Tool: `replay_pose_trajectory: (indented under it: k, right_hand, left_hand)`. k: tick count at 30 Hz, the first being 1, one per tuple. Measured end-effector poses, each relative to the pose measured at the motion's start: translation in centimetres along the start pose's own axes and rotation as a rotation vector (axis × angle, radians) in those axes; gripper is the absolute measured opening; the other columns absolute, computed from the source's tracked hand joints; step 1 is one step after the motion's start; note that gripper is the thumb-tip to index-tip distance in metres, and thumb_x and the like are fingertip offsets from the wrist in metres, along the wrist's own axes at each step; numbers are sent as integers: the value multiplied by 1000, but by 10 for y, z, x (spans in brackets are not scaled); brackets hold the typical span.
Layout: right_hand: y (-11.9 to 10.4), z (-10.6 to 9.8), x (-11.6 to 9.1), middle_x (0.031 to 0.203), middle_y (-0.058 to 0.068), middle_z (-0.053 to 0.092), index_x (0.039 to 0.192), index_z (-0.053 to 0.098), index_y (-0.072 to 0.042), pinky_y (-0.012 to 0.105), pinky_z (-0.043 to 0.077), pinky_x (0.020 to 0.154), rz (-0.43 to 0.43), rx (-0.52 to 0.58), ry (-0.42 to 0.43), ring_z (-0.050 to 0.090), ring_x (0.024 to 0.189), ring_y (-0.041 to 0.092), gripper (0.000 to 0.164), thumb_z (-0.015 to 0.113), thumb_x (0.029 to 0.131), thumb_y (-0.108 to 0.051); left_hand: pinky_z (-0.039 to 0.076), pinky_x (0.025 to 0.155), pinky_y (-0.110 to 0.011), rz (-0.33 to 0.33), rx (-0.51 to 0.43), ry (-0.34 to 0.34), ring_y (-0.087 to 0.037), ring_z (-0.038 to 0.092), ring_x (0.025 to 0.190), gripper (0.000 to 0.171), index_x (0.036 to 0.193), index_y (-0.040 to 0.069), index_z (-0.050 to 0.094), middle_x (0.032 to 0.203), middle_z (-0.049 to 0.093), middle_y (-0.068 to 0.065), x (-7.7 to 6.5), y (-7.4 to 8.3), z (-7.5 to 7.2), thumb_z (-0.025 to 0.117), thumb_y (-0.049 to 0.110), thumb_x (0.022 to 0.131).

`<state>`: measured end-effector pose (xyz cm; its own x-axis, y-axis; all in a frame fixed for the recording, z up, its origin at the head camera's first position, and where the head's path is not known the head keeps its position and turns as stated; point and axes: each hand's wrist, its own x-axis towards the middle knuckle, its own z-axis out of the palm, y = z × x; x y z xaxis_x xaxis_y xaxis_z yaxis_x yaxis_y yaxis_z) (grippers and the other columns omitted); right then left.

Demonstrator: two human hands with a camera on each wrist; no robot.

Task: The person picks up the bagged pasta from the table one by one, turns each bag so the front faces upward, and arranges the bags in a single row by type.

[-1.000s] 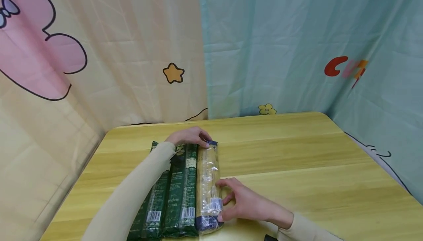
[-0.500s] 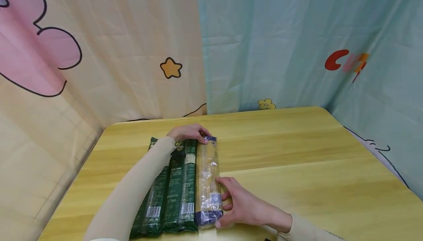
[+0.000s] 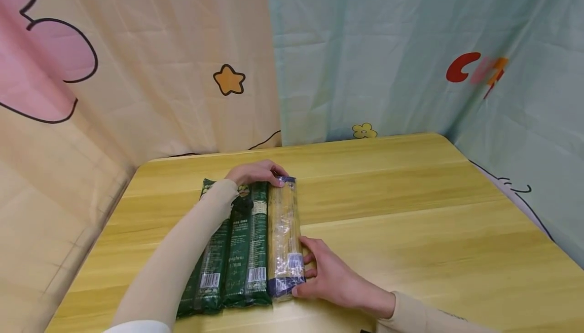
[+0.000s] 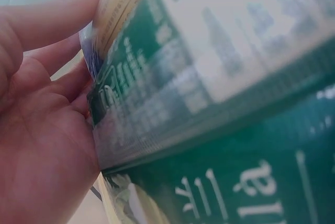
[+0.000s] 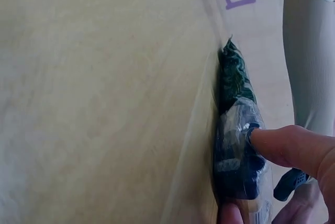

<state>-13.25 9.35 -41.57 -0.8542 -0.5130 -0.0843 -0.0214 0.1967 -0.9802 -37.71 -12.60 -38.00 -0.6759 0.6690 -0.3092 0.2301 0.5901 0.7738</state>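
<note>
A clear pack of spaghetti [image 3: 284, 226] with dark blue ends lies lengthwise on the table, along the right side of two green spaghetti packs [image 3: 246, 252]. My left hand [image 3: 257, 172] pinches its far end; in the left wrist view the thumb [image 4: 63, 17] lies on top and the fingers curl behind the end. At the near end, my right hand [image 3: 332, 274] grips the right corner. The right wrist view has that thumb [image 5: 285, 143] on the blue end and a fingertip [image 5: 230, 213] low at the side. My left forearm hides part of the green packs.
The wooden table [image 3: 401, 211] extends right and behind the packs. Printed curtains [image 3: 182, 59] hang along its back and sides. My left sleeve [image 3: 182, 252] crosses over the leftmost green pack.
The head view has tilted down, so the table and packs sit higher in it. My right thumb has shifted slightly inward over the near end; both hands stay at the clear pack.
</note>
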Motion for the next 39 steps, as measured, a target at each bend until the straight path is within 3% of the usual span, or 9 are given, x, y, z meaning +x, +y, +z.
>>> replay_pose_trajectory:
  k: [6,14,20,28,31,34,39]
  right_hand:
    - [-1,2,-3,113,17,44,152,21,2,26,54,76,-11,-45,17,60,89,23,101,85,75,-3]
    - [6,6,-4,113,15,46,151,26,3,27,54,76,-44,-49,45,58,89,23,96,83,74,3]
    - [8,7,-4,118,14,44,150,28,1,27,53,75,-68,-76,52,57,87,21,92,81,75,3]
    - [10,8,-3,109,12,46,151,30,-2,26,53,73,-93,-63,25,57,83,18,88,78,77,5]
    - [11,8,-4,109,12,46,151,30,-3,26,53,73,-93,-67,20,57,82,18,87,79,78,3]
    - [11,7,-4,112,12,45,151,31,-3,25,53,74,-85,-64,31,56,84,19,88,80,78,1]
    - [11,4,-3,122,15,44,151,27,2,26,53,78,-49,4,46,55,90,22,91,81,77,1]
  left_hand:
    - [47,92,-38,-3,-3,-7,-23,59,102,39,130,3,61,119,63,-10,0,3,-3,67,18,94]
    - [47,92,-38,4,-47,-32,-23,58,102,39,129,0,60,118,63,-11,2,-4,0,66,13,93]
    - [40,101,-40,-14,-60,-15,-24,53,113,44,133,3,58,127,59,-10,3,-4,-2,67,15,92]
    - [41,94,-37,-44,-183,11,-23,51,103,29,116,2,64,119,56,-10,-2,0,-3,65,16,91]
    - [41,95,-36,-52,-160,2,-23,51,106,33,121,1,63,123,55,-11,-2,2,-2,62,14,91]
    - [43,95,-35,-20,-105,-23,-22,53,107,40,130,-2,59,128,55,-14,2,7,-1,57,9,92]
    - [46,87,-31,20,-80,-16,-19,56,98,39,128,-5,61,121,62,-13,10,10,1,54,1,91]
